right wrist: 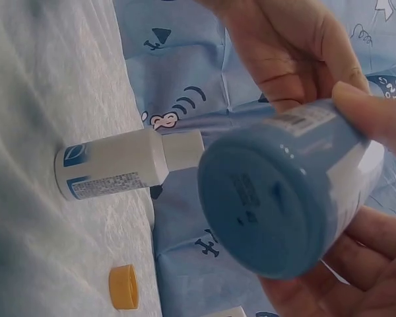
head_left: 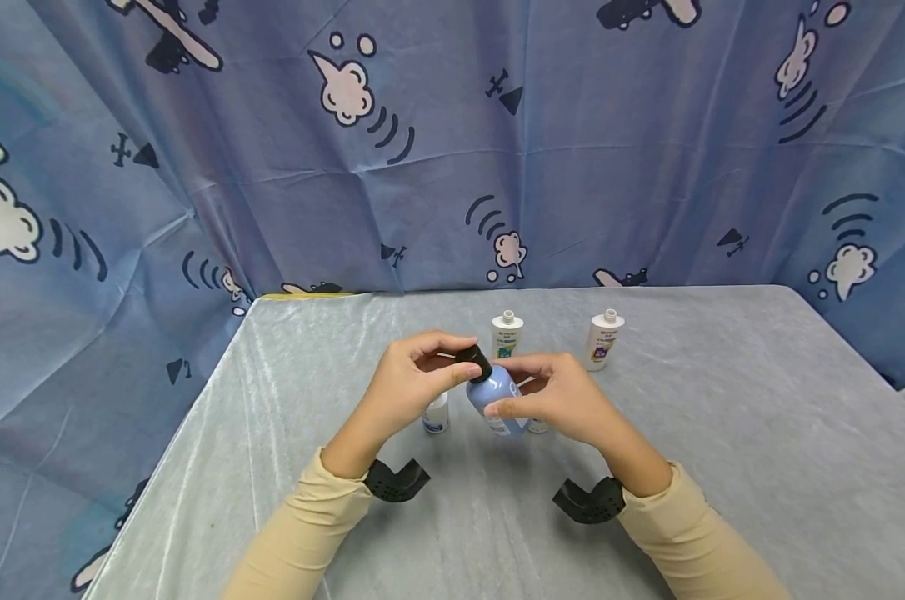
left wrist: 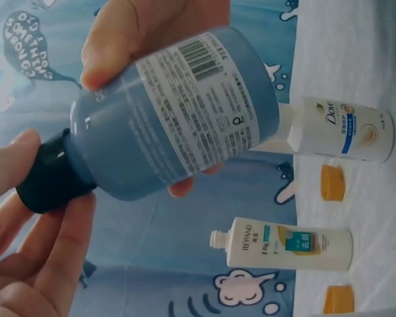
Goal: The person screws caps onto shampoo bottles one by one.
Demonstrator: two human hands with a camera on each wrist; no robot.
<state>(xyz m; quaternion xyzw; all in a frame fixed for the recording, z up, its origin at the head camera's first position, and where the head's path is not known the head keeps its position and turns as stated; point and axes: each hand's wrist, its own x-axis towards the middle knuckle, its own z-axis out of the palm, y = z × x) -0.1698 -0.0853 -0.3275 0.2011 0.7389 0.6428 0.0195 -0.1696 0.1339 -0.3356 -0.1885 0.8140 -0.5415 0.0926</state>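
Both hands hold a blue bottle (head_left: 495,393) tilted in the air above the table. My left hand (head_left: 411,375) pinches its black cap (head_left: 473,362) between thumb and fingers. My right hand (head_left: 565,396) grips the bottle's body, thumb on the near side. The left wrist view shows the cap (left wrist: 49,172) on the bottle's neck and a white label with a barcode on the blue bottle (left wrist: 178,112). Its round base faces the camera in the right wrist view. Just left of the held bottle stands a white bottle (head_left: 437,415), partly hidden by my left hand.
Two white bottles without caps, one at the back middle (head_left: 507,332) and one further right (head_left: 604,340), stand upright. Another white Dove bottle (left wrist: 343,129) appears in the left wrist view. Two yellow caps, one upper (left wrist: 332,183) and one lower (left wrist: 338,300), lie on the grey cloth.
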